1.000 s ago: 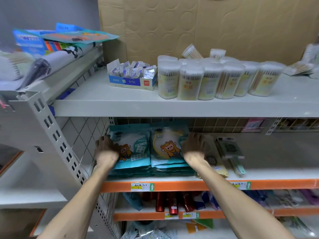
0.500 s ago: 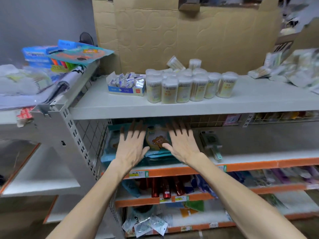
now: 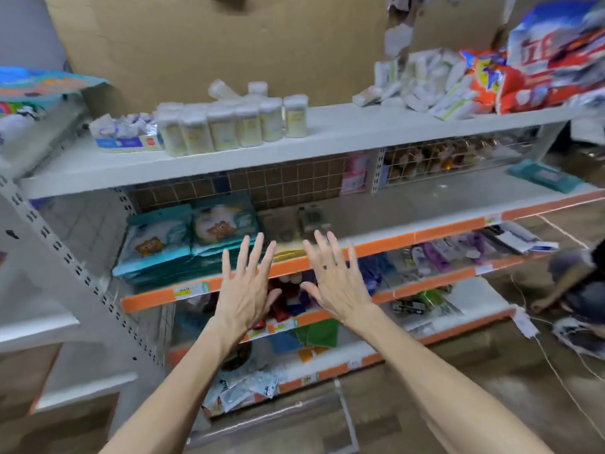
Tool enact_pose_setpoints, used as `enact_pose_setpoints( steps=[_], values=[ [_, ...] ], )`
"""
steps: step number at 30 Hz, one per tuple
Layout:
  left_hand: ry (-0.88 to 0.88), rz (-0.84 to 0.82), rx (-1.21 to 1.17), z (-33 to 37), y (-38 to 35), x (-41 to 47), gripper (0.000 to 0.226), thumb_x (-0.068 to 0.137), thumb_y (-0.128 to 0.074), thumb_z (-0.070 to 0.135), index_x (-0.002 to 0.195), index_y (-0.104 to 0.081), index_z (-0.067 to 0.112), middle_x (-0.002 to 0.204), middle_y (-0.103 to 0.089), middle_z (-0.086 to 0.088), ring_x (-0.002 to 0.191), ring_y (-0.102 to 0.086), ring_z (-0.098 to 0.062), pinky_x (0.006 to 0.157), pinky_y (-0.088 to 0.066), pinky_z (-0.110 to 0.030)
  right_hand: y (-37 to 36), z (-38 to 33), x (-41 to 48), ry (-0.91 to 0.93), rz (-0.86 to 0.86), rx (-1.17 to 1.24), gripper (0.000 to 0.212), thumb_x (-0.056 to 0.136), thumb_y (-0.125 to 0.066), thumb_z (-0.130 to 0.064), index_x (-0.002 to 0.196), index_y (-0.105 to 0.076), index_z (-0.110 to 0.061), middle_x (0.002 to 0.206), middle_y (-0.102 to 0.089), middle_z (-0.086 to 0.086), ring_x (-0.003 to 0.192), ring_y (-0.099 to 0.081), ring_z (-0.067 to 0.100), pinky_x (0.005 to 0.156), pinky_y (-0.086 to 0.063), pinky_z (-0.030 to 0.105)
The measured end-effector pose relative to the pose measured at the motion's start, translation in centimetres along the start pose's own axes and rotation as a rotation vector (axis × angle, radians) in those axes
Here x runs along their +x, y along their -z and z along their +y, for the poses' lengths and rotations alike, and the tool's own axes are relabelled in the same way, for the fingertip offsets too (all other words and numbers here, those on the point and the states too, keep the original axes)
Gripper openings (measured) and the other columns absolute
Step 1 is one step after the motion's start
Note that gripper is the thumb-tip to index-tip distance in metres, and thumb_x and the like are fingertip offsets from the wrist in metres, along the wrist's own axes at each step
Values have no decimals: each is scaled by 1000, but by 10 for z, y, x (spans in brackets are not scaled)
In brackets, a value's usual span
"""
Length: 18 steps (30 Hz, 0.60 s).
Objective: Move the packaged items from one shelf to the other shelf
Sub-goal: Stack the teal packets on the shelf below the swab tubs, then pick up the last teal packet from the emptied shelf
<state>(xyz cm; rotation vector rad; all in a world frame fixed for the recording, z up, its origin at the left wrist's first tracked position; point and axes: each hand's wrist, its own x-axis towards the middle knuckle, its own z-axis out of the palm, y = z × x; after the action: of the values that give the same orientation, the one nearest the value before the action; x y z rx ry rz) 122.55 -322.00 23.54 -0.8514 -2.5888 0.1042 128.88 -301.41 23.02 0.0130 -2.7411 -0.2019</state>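
Note:
Two stacks of teal packages with a cartoon bear (image 3: 186, 237) lie side by side at the left end of the orange-edged shelf (image 3: 442, 229). My left hand (image 3: 247, 285) hovers in front of that shelf's edge, fingers spread and straight, holding nothing. My right hand (image 3: 334, 278) is beside it to the right, also spread and empty. Both hands are off the packages, a little right of and in front of them.
The white upper shelf (image 3: 337, 132) carries a row of cotton-swab tubs (image 3: 229, 127), a small blue box (image 3: 126, 137), and white and red packets at the right (image 3: 491, 80). Lower shelves hold mixed goods. A person crouches on the floor at the right (image 3: 579, 290).
My hands let go of the teal packages and drew back from the shelf with fingers spread. The view has swung to the right and pulled away from the shelves.

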Motion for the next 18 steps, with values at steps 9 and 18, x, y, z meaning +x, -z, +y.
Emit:
enact_pose_setpoints(
  steps=[9,18],
  values=[
    [-318,21,-133,165,14,102,100,81,-63,59,157,-13,16,164,-8,-10,151,-8,-32,115,-19,-60,22,170,-86,-301,-71,-103,89,87,-56,-60,154,-24,-12,159,-26,15,147,-24,34,114,-24,58],
    [-623,27,-239,337,21,194,93,84,-57,59,156,-17,16,161,-23,-11,148,-21,-33,112,-28,-61,40,320,-163,-581,-97,-249,83,93,-45,-57,156,-17,-11,161,-21,13,147,-24,30,115,-26,53]
  ],
)
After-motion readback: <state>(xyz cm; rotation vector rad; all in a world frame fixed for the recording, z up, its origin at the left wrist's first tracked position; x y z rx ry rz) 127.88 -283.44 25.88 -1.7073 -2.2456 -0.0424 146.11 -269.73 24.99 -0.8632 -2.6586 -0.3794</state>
